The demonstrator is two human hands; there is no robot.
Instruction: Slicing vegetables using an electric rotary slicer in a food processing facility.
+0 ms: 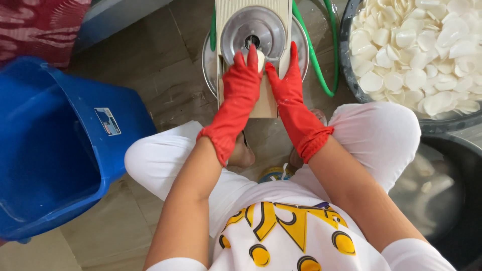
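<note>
Both my hands wear red rubber gloves. My left hand [241, 83] and my right hand [286, 83] press together on a pale white root piece [260, 59], holding it against the round metal blade disc [252, 31] of a wooden slicer board [266, 103]. The piece shows only between the fingertips; the rest is hidden by the gloves. A metal bowl [210, 57] sits under the slicer.
A large dark basin [351, 75] of several white slices stands at the upper right. Another dark basin [452, 200] of water with pale pieces sits at the lower right. A blue plastic tub [75, 130] lies left. A green hose [316, 55] curves beside the slicer.
</note>
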